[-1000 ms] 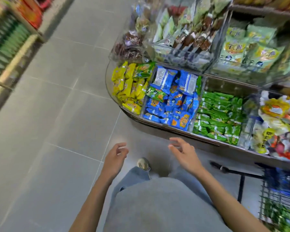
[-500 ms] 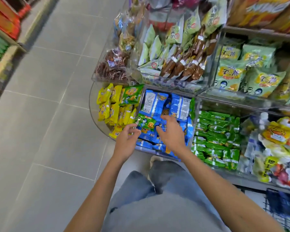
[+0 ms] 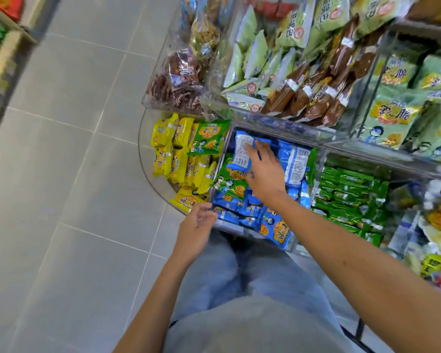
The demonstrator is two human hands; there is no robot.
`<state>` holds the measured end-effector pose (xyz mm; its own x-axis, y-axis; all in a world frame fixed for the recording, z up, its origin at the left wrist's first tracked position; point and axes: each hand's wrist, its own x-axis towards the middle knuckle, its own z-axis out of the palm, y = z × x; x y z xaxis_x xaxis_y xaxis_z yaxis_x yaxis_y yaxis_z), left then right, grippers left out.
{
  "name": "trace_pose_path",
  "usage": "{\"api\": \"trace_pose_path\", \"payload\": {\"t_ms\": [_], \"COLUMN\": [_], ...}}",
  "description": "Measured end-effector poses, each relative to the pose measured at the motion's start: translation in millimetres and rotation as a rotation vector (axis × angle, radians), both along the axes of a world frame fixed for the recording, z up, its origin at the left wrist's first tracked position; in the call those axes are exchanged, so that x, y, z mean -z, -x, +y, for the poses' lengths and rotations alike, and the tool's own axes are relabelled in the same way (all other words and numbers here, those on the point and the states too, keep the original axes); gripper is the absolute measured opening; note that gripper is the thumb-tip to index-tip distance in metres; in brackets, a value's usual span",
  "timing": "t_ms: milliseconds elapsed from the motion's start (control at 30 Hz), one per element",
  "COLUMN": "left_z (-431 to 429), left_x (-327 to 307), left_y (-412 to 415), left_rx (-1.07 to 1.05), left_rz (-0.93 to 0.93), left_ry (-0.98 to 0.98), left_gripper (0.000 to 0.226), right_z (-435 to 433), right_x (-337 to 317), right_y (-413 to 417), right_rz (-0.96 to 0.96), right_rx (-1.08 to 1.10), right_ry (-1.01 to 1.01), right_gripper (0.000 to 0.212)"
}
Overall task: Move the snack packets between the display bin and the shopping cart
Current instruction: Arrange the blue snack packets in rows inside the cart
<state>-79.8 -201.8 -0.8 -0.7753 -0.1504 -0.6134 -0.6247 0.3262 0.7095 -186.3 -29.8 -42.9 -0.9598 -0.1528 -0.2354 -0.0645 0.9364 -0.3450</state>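
Note:
The clear display bin has a middle compartment full of blue snack packets, with a green packet lying on top. My right hand reaches into this compartment. Its straight fingers lie on an upright blue packet that shows its white label side, and its thumb is near the packet's lower edge. My left hand hovers at the bin's front left corner, fingers loosely curled, holding nothing. Of the shopping cart, only a dark bar shows at the lower right.
Yellow packets fill the compartment to the left and green packets the one to the right. An upper tier of clear bins overhangs the back. Grey tiled floor lies to the left, with another shelf at the far left.
I have stepped closer to the bin. My right hand moved forward from the middle of the blue packets onto the upright packet at the back; my left hand drew back to the front edge.

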Motion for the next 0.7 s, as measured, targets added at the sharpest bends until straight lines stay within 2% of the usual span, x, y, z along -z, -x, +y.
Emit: {"api": "trace_pose_path", "payload": {"t_ms": [133, 333, 433, 567, 633, 700], "left_z": [-7.1, -15.9, -15.0, -14.8, -19.4, -25.9], "left_x": [-6.3, -22.0, -32.0, -41.9, -42.4, -42.8], "left_y": [4.7, 27.8, 43.7, 55.7, 59.6, 63.6], "left_rx": [-0.012, 0.014, 0.006, 0.103, 0.204, 0.244], "left_rz": [-0.003, 0.063, 0.166, 0.289, 0.273, 0.169], "left_ry": [-0.012, -0.04, -0.053, -0.053, -0.072, -0.163], "left_gripper": [0.017, 0.018, 0.021, 0.034, 0.036, 0.024], "right_z": [0.2, -2.2, -8.0, -17.8, -21.7, -26.2], "right_x": [-10.9, -52.2, -82.9, -111.7, -116.6, -117.1], "right_y": [0.5, -15.9, -34.5, -51.5, -54.0, -53.5], "right_rz": [0.126, 0.227, 0.088, -0.243, -0.326, -0.37], "right_rx": [0.078, 0.171, 0.3, 0.474, 0.471, 0.468], "right_ry": [0.19, 0.434, 0.662, 0.934, 0.977, 1.027], "right_gripper": [0.051, 0.048, 0.043, 0.019, 0.012, 0.011]}}
